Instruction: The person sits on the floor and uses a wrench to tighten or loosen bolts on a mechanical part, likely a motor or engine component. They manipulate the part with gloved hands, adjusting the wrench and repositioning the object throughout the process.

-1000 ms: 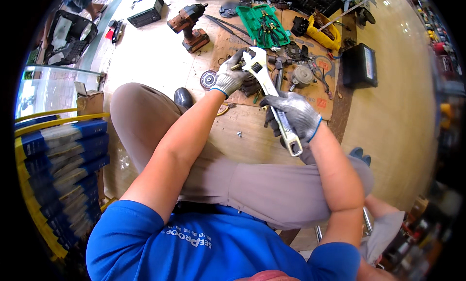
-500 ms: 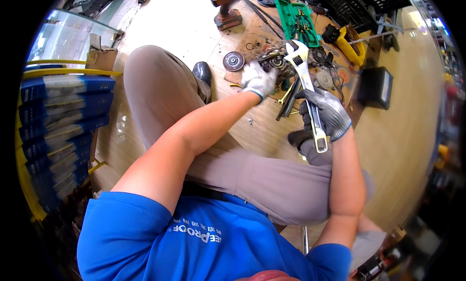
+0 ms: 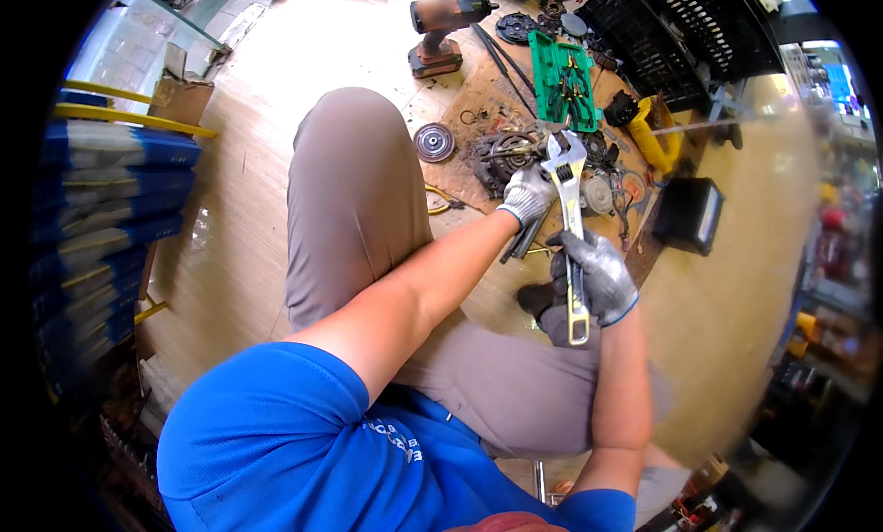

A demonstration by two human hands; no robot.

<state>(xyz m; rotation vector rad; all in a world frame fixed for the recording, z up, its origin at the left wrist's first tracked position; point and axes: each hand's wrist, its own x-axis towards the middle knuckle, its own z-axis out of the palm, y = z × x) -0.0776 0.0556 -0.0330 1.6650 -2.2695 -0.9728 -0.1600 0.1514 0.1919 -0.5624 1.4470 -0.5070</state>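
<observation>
Adjustable wrench (image 3: 572, 224), silver, clasped in gloved right hand (image 3: 596, 276); gloved left hand (image 3: 529, 195) near wrench's upper end, cannot tell whether pinching anything; dark metal part (image 3: 499, 160) alongside.

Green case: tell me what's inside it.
Dark pliers lie inside the green case, overlapping too much to count. Whatever is directly beneath them is covered and cannot be seen.

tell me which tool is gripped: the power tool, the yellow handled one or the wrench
The silver adjustable wrench, gripped by the gloved right hand. The power tool stands on the floor and the yellow-handled tool lies untouched.
</observation>
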